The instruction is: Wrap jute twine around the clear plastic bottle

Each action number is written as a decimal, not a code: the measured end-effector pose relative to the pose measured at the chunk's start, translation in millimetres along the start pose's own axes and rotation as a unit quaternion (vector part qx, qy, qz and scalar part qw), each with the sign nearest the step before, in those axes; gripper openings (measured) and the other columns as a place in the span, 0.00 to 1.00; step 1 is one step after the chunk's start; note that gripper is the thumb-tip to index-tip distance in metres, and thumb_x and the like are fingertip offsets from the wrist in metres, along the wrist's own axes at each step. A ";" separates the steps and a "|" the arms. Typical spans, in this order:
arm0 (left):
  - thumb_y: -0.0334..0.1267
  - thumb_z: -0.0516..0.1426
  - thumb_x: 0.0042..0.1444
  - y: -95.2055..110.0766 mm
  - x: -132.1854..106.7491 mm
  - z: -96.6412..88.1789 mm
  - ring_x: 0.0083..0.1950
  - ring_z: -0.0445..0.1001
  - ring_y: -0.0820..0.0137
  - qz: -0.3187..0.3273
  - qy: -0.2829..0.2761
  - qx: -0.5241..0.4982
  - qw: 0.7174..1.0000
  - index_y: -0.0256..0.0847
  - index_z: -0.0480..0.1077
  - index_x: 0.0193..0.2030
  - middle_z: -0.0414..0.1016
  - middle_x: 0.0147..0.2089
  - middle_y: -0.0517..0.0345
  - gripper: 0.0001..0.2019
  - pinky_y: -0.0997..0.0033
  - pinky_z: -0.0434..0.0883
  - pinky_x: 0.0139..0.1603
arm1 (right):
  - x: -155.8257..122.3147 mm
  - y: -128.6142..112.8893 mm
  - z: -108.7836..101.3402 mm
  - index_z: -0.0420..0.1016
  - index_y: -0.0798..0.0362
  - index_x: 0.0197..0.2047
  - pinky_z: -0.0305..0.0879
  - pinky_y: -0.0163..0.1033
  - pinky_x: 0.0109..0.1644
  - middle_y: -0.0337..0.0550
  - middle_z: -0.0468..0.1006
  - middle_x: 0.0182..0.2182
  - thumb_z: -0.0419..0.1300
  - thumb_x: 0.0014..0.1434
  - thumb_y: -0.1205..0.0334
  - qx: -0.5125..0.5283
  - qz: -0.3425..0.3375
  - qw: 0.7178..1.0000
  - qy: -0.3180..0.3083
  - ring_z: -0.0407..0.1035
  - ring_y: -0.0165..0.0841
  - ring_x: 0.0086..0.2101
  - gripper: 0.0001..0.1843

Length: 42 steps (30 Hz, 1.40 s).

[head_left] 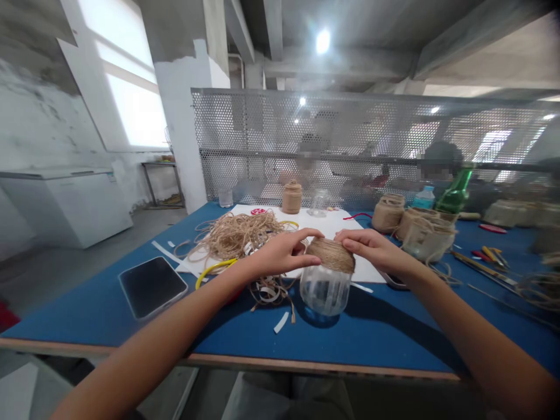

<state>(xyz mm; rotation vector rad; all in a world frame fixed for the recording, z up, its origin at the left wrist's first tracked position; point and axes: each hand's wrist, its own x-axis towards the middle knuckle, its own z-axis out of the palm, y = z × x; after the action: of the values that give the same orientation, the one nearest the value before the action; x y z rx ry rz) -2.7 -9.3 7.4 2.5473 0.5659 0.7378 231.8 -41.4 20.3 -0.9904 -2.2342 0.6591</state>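
In front of me is a clear glass jar [326, 290], its upper part wrapped in tight rows of brown jute twine [331, 254]. My left hand [291, 252] grips the wrapped part from the left, index finger at the top edge and thumb on the twine. From the right, my right hand [371, 248] has its thumb and fingers closed on the jar's upper rim. Whether the jar's base touches the table cannot be made out. Beside the jar on the left lies a large tangled heap of jute twine [245, 233].
A tablet-like device [152, 286] lies left on the blue table [166, 329]. Yellow-handled scissors [214, 269] sit by the heap. A fully wrapped jar [291, 197] and a bare jar [319, 203] stand behind. More wrapped jars [388, 213] and a green bottle [455, 189] are right.
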 end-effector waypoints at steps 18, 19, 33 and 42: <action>0.50 0.52 0.56 7.6 0.4 20.5 0.22 0.60 0.75 -0.005 0.060 0.113 0.992 0.40 0.59 0.55 0.62 0.21 0.67 0.24 0.78 0.55 0.26 | -0.1 -11.6 8.1 0.71 0.55 0.36 0.58 0.35 0.38 0.41 0.73 0.32 0.48 0.61 0.53 -0.087 0.001 0.993 0.077 0.65 0.32 0.33 0.16; 0.51 0.52 0.56 8.7 0.2 22.0 0.23 0.61 0.75 -0.001 0.064 0.117 0.991 0.41 0.58 0.56 0.62 0.21 0.67 0.24 0.78 0.56 0.26 | -0.5 -12.3 8.1 0.72 0.54 0.37 0.58 0.35 0.38 0.41 0.74 0.32 0.49 0.60 0.53 -0.078 0.006 0.994 0.073 0.65 0.31 0.33 0.16; 0.47 0.50 0.58 4.5 -2.8 -3.5 0.22 0.61 0.75 0.031 -0.030 0.147 0.988 0.40 0.53 0.61 0.64 0.21 0.66 0.26 0.78 0.56 0.26 | -3.7 -5.9 -3.5 0.69 0.55 0.34 0.57 0.33 0.34 0.39 0.68 0.29 0.51 0.59 0.53 -0.008 0.001 1.000 0.010 0.61 0.29 0.31 0.14; 0.47 0.51 0.57 5.7 -1.7 -0.4 0.20 0.57 0.77 0.014 -0.024 0.101 0.994 0.40 0.57 0.58 0.58 0.18 0.69 0.24 0.79 0.55 0.24 | -3.2 -3.5 -4.5 0.68 0.55 0.33 0.57 0.34 0.34 0.40 0.67 0.28 0.50 0.59 0.52 0.003 -0.004 1.000 -0.003 0.61 0.30 0.31 0.15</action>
<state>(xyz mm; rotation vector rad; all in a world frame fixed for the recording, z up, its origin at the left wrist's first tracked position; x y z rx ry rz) -2.8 -14.8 9.8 2.7566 0.6187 0.6573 235.0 -45.1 24.7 -0.9776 -2.2396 0.6659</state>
